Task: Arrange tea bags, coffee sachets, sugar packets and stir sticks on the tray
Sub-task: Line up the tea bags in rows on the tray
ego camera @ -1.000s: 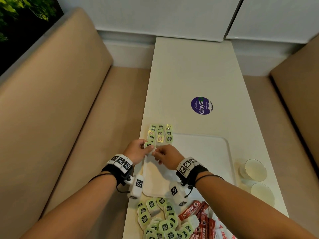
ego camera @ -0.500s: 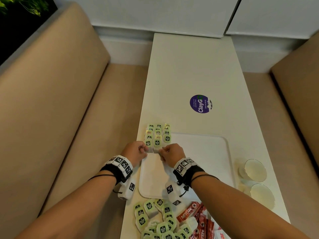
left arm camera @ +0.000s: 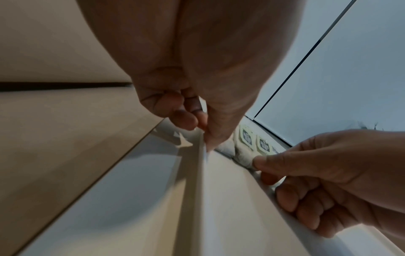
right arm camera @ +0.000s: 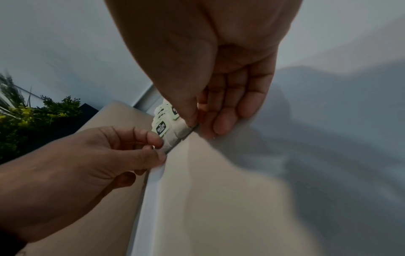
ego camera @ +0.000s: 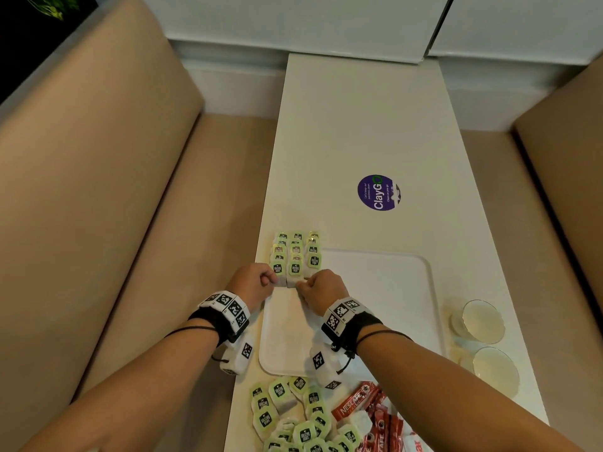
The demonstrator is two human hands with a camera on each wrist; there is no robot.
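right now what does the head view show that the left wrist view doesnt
Only the head view shows the loose pile of tea bags, the red coffee sachets, the two glasses and the purple sticker on the table. Only the left wrist view shows the left hand's curled fingers from below, at the tray's rim. Both show the left hand, the right hand and the nearest row of tea bags on the tray, with both hands at it.

Tray [ego camera: 375, 288] smooth white plastic, matt; tea bags [ego camera: 295, 252] papery, glossy tags; glasses [ego camera: 483, 321] clear.
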